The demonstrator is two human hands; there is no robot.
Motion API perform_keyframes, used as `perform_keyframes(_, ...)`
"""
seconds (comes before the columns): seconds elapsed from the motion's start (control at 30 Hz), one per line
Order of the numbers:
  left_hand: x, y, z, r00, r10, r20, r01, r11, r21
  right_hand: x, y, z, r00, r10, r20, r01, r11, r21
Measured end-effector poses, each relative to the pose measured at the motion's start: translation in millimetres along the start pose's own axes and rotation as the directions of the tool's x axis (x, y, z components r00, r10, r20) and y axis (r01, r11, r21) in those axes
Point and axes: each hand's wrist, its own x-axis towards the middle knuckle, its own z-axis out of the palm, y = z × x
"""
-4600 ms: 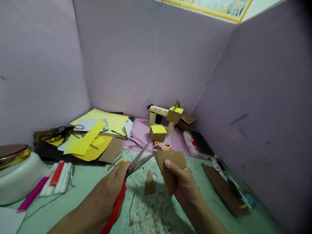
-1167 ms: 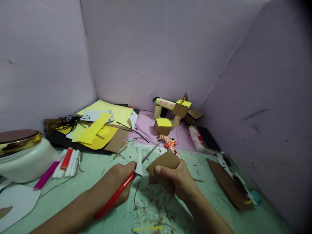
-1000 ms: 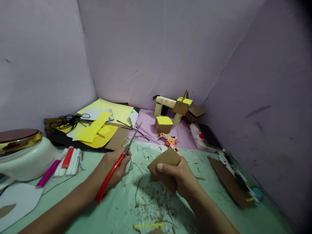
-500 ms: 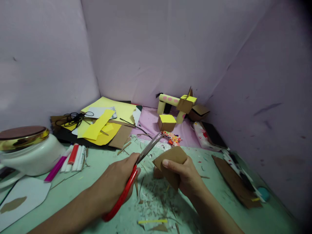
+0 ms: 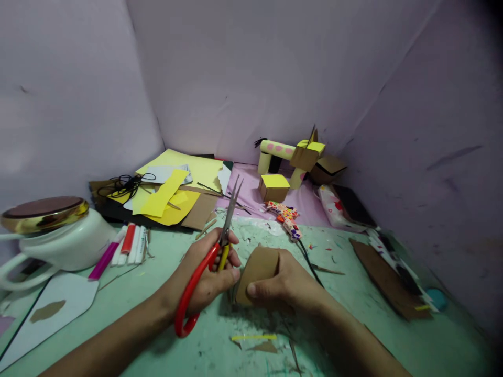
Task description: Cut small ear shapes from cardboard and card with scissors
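1. Left hand [image 5: 208,288]: closed around red-handled metal scissors [image 5: 213,254], which point forward, narrowly parted, presumably to keep the tips clear of the right hand [image 5: 288,280].
2. Right hand: grips a bent brown cardboard piece [image 5: 259,268] above the green bench [image 5: 157,256], probably to steady it.
3. Cardboard piece: just beside the left hand; contact cannot be confirmed.
4. Yellow-topped brown cardboard box [image 5: 274,190]: rests on pink cloth [image 5: 247,173] beyond both hands, likely to leave working room.

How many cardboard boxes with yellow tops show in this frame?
2. The nearer box stands alone on the pink sheet; the farther box forms the right end of the spotted figure. Others may be hidden behind things.
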Motion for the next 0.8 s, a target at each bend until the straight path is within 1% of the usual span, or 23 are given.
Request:
perform_keyframes(0.13, 2, -2, 4.5, 0.998, -0.044, 0.054, 0.046, 0.998, -0.034, 0, -1, 7, 0.999, -0.042, 0.027, 0.043, 0.999, -0.024)
perform_keyframes(0.23, 2, -2, 7.3, 0.997, -0.051, 0.055, 0.052, 0.998, -0.023, 0, -3, 10, 0.996, -0.053, 0.066, 0.054, 0.999, -0.011)
perform_keyframes(0.4, 3, -2, 9.9, 0.999, -0.027, 0.046, 0.027, 1.0, -0.001, -1, 0, 10, 0.997, -0.028, 0.068, 0.036, 0.993, -0.115)
perform_keyframes(0.5, 3, -1, 10.3, 0.999, -0.028, 0.046, 0.027, 1.0, 0.015, -2, 2, 11, 0.997, -0.038, 0.064, 0.046, 0.989, -0.141)
perform_keyframes(0.6, 2, 0, 11.3, 0.999, -0.037, 0.017, 0.037, 0.999, -0.001, -3, 1, 12, 0.996, -0.073, 0.048, 0.077, 0.993, -0.094)
perform_keyframes(0.67, 2, 2, 11.3, 0.998, -0.051, -0.029, 0.05, 0.998, -0.032, -3, -2, 9, 0.994, -0.088, 0.064, 0.091, 0.995, -0.04)
perform_keyframes(0.73, 2, 3, 9.9, 0.995, -0.057, -0.088, 0.05, 0.995, -0.084, -2, -6, 2, 0.993, -0.085, 0.077, 0.082, 0.996, 0.043)
perform_keyframes(0.77, 3, 3, 8.6, 0.991, -0.055, -0.123, 0.04, 0.992, -0.12, 0, -8, -3, 0.995, -0.083, 0.054, 0.077, 0.992, 0.104)
perform_keyframes(0.8, 4, 4, 6.9, 0.986, -0.052, -0.161, 0.025, 0.986, -0.166, 1, -10, -9, 0.996, -0.09, 0.004, 0.088, 0.979, 0.185)
